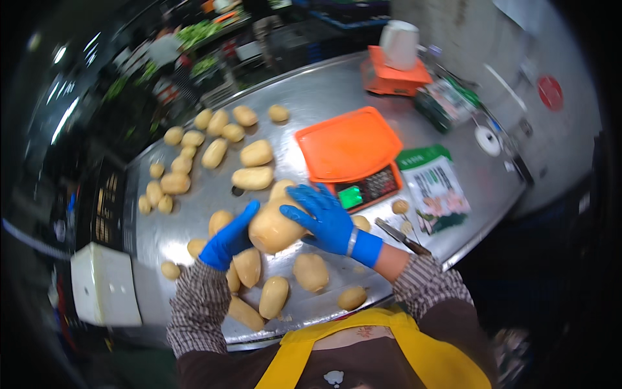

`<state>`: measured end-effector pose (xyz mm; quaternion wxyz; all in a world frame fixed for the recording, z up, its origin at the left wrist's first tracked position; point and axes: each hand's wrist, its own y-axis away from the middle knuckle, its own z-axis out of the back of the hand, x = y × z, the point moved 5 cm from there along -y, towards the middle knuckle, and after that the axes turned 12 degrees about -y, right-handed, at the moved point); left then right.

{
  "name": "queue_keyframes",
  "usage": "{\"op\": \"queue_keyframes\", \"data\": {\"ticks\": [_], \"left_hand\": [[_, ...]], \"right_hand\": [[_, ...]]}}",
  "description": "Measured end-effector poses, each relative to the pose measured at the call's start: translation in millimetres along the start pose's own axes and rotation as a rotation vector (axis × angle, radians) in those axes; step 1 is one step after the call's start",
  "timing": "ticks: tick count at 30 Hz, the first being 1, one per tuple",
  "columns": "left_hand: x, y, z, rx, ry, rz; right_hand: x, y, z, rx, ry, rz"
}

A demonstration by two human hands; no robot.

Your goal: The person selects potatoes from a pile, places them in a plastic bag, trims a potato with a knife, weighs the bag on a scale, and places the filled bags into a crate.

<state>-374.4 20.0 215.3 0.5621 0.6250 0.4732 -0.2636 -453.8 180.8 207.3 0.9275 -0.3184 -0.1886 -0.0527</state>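
Observation:
Both of my hands, in blue gloves, hold a large, smooth, pale-yellow lotus root segment (275, 228) above the steel table. My left hand (228, 237) presses on its left side with the thumb pointing up; its other fingers are mostly hidden. Across its upper right lie the fingers of my right hand (327, 220). Several more lotus root segments (311, 271) lie below and around my hands. Farther left, smaller pieces (175, 183) are loosely spread out. Right of my right hand rests a knife (402, 236), beside a small brown round piece (400, 207).
An orange scale (350, 146) with a lit green display stands beyond my right hand. Beside it lies a printed green-and-white bag (435, 188). A second orange device (394, 71) carries a white container (399, 44). At left is a white box (105, 284); the steel table (304, 91) meets a wall at right.

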Motion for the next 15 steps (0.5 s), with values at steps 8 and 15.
{"op": "queue_keyframes", "data": {"ticks": [8,15], "left_hand": [[50.2,-77.5,-114.2,0.308,-0.272,-0.013],[96.2,-157.6,-293.3,0.409,-0.664,-0.190]], "right_hand": [[-79.4,148.4,49.2,-0.756,-1.196,-0.536],[-125.1,278.9,138.2,-1.240,-2.089,-0.607]]}}
